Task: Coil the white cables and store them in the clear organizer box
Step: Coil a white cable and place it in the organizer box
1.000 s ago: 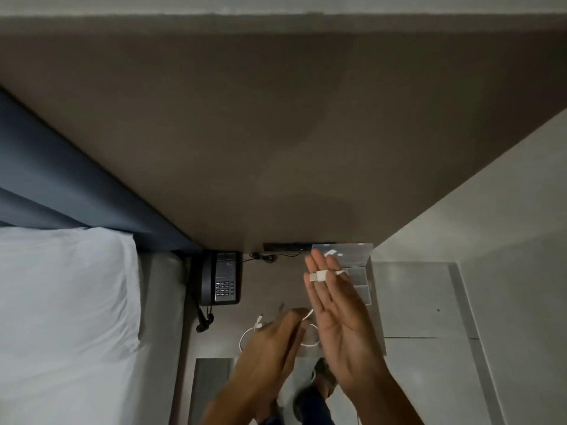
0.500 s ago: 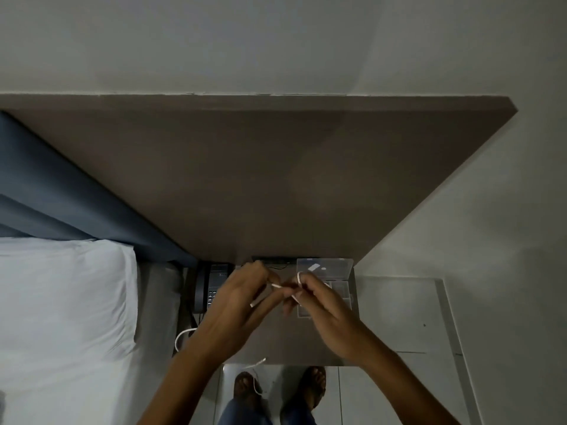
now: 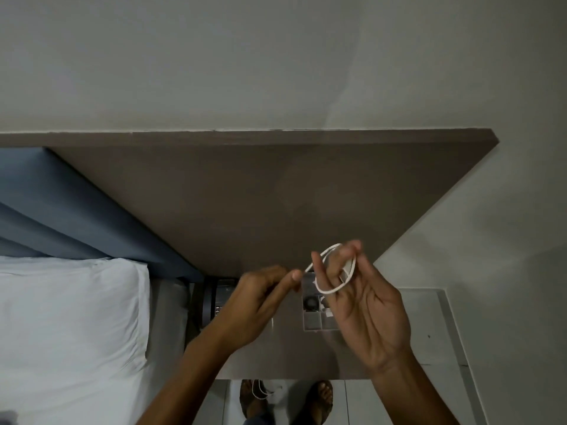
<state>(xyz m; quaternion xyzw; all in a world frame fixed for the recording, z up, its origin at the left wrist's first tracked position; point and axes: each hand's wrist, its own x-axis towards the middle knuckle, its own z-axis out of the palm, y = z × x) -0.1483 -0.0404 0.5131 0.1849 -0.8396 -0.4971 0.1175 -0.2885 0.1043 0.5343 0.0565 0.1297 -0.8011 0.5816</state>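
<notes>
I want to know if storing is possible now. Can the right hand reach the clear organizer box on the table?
Probably yes. The right hand, with the white cable looped around its fingers, hovers directly above the open organizer box. Nothing visible lies between them; the left hand holds the cable beside it.

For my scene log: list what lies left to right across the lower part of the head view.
White pillow → black telephone → left hand → white cable looped on the right hand → tiled floor.

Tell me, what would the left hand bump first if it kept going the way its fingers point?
Probably the right hand: the left hand points at its fingers, looped with white cable. Depth unclear.
</notes>
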